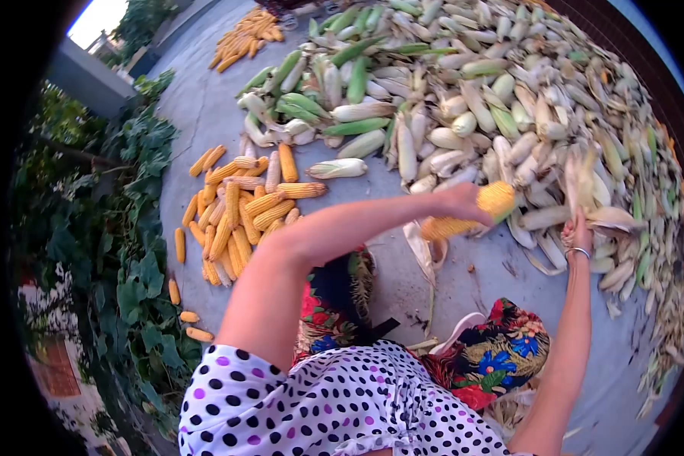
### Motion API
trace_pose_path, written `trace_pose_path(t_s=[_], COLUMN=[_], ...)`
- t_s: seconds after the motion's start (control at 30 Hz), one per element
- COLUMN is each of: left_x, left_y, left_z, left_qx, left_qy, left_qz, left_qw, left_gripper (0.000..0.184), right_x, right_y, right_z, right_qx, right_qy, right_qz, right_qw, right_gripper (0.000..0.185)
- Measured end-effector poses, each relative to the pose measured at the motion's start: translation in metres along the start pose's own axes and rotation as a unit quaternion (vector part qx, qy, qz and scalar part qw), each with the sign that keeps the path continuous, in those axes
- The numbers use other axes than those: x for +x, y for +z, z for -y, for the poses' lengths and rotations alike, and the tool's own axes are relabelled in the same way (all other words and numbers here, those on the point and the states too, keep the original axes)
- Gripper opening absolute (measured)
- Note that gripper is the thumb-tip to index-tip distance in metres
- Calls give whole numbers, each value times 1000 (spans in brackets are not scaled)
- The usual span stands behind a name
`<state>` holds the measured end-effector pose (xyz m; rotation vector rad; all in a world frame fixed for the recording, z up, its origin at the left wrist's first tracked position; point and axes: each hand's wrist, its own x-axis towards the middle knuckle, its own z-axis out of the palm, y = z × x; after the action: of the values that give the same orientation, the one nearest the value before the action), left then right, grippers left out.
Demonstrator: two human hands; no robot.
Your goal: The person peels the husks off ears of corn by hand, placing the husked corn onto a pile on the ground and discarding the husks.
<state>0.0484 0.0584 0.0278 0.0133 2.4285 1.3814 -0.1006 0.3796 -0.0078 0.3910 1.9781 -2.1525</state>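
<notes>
My left hand [463, 204] is closed around a bare yellow ear of corn [497, 200], whose kernels show at both sides of the fist. A little green lies along its lower right edge. Farther right, my right hand [577, 234], with a bracelet at the wrist, is closed on pale corn husks [584, 178] that fan out above and beside the fingers. The two hands are apart. Behind them spreads a large heap of unhusked corn [463, 99], some ears green and most dry and pale.
Left of my arm lies a pile of husked corn cobs [239, 216], with several loose ones trailing toward me. Another pile of cobs [247, 36] sits farther back. Leafy vines [140, 281] border the concrete floor [197, 106]. A loose husk [425, 254] lies below my left hand.
</notes>
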Motion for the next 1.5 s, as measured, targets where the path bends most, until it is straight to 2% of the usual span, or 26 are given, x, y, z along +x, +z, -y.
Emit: trace_pose_path(t_s=[0.03,0.07,0.1,0.17,0.23,0.27,0.33,0.37,0.43,0.53,0.57,0.63,0.67,0.77,0.83,0.87,0.9,0.93,0.97,1.07,1.1,1.13,1.2,1.3,1.43,1.5], left_x=[2,-3,-25,-56,-103,-131,-182,-205,-230,-194,-180,-139,-118,-65,-47,-41,-35,-31,-27,-13,-9,-5,4,11,32,33], left_y=[-27,-49,-74,-114,-146,-156,-176,-185,-181,-176,-168,-148,-138,-100,-84,-78,-73,-69,-66,-57,-55,-54,-47,-47,-48,-52], left_z=[24,60,70,142,200,232,296,333,332,321,317,281,281,202,149,135,122,110,99,85,81,77,84,60,50,30], left_qx=[101,165,234,337,385,408,456,524,579,454,413,350,317,263,220,174,163,163,146,102,92,83,38,-136,-299,-345], left_qy=[-28,-7,-41,-91,-193,-239,-351,-375,-394,-387,-319,-234,-188,-143,-86,-62,-35,-8,2,26,37,50,106,-48,-89,-141], left_qz=[25,-11,-29,-85,-100,-107,-31,39,67,53,3,-17,-16,27,78,97,123,139,156,186,186,187,159,162,124,85], left_qw=[994,986,971,933,897,875,817,764,711,801,853,907,929,954,969,978,978,977,977,977,977,978,981,976,942,924], left_gripper=[55,58,58,59,55,55,53,52,49,44,39,38,40,39,33,31,30,31,32,36,37,39,44,53,79,79], right_x=[-1,-7,-18,-37,-73,-85,-92,-85,-52,-1,15,59,82,117,137,131,145,155,192,208,209,190,152,108,14,-41], right_y=[-40,-87,-134,-249,-325,-347,-352,-343,-297,-178,-136,-65,-31,64,106,120,126,128,125,119,115,112,111,106,95,98], right_z=[-20,-38,-47,-74,-71,-67,-59,-57,-57,-59,-65,-92,-108,-136,-131,-126,-143,-153,-181,-191,-190,-168,-122,-82,-43,-19], right_qx=[-191,-328,-509,-776,-822,-811,-798,-804,-825,-816,-770,-682,-625,-468,-489,-432,-434,-419,-257,-208,-187,-164,-95,-25,22,7], right_qy=[22,20,52,139,320,388,422,403,295,74,8,-111,-146,-197,-89,-43,-64,-111,-42,-73,-94,-36,20,120,182,183], right_qz=[9,47,51,69,83,96,114,121,128,88,84,175,197,74,26,-43,-110,-151,-147,-192,-182,-88,1,58,155,190], right_qw=[981,943,858,612,465,427,414,421,464,567,632,701,741,858,867,900,892,888,954,956,961,982,995,991,971,965], right_gripper=[32,36,35,47,46,46,46,46,45,32,28,24,26,38,52,66,72,67,60,44,40,62,45,41,39,36])
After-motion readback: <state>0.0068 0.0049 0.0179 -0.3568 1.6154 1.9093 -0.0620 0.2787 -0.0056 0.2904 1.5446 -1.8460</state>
